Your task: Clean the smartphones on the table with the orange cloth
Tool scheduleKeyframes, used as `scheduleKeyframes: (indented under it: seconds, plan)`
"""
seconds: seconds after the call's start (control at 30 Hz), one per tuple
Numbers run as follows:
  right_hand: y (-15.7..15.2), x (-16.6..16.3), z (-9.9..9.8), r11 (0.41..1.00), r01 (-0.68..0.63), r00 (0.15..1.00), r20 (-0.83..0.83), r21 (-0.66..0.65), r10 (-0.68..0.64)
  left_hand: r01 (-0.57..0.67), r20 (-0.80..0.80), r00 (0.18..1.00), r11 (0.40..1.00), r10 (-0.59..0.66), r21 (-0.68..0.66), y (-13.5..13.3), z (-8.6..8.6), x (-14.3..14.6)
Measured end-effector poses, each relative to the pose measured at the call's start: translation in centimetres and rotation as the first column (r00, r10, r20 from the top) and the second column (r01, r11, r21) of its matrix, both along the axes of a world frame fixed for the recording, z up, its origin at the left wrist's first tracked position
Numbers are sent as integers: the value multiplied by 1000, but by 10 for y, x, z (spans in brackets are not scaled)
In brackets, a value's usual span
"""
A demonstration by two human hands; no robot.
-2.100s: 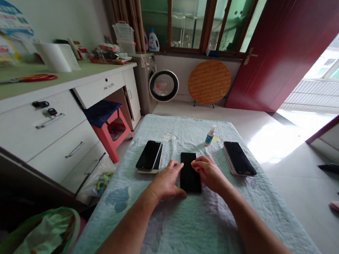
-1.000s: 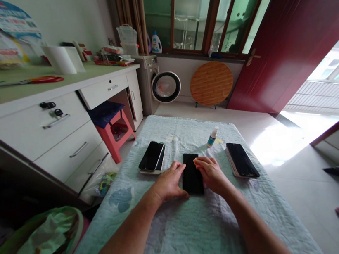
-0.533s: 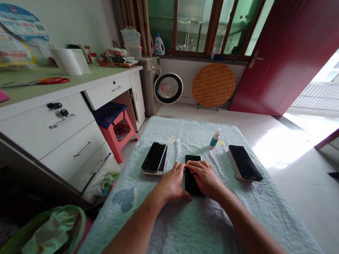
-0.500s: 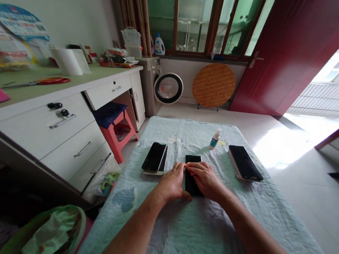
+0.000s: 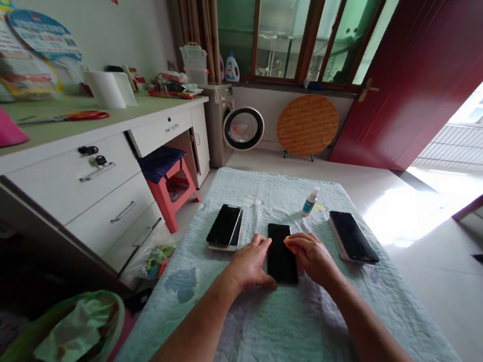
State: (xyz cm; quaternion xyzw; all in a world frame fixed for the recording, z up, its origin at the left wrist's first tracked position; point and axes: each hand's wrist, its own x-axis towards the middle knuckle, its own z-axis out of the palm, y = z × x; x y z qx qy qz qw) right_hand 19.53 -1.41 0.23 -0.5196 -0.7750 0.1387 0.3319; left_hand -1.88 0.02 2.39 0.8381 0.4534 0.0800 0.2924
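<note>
A black smartphone [image 5: 281, 259] lies face up on the quilted cloth in front of me. My left hand [image 5: 249, 264] holds it along its left edge, fingers near the upper side and thumb by the lower corner. My right hand [image 5: 316, 258] is closed in a pinch at the phone's right edge. Between its fingertips shows a small orange wiping cloth [image 5: 288, 242], mostly hidden by the fingers. Beyond the phone stands a small spray bottle [image 5: 310, 202] with a blue label and white top.
Stacked phones [image 5: 225, 226] lie to the left, and another phone stack [image 5: 352, 236] to the right. The light blue quilted cloth [image 5: 261, 327] covers the table. A waste bin [image 5: 119, 316] stands at lower left, a red stool [image 5: 171, 190] beside the desk [image 5: 135, 118].
My right hand has moved right, from across the phone's upper part to its right edge, uncovering the screen and the orange cloth. My left hand stays at the left edge. The view has shifted slightly.
</note>
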Motion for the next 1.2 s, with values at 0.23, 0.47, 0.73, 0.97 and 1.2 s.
scheduleKeyframes:
  seconds: [0.23,0.47,0.73,0.97,1.2]
  plan:
    - [-5,-5,6,1000,8,999,43,-13,-8,5,17,1000,1000,-5,10,-1,-2,-1]
    - [-22,-29,23,971,-198,980,-37,-134,195,14,-15,1000,1000,-14,-8,2,-2,-1]
    - [-28,-34,37,897,-357,934,-69,-259,352,29,16,999,999,-29,13,3,-7,-2]
    - [-20,-11,30,900,-291,955,-150,-324,254,16,37,999,1000,-17,26,2,-8,-1]
    - [-11,-8,17,960,-163,975,-185,-228,122,12,13,1000,999,-13,36,2,-5,0]
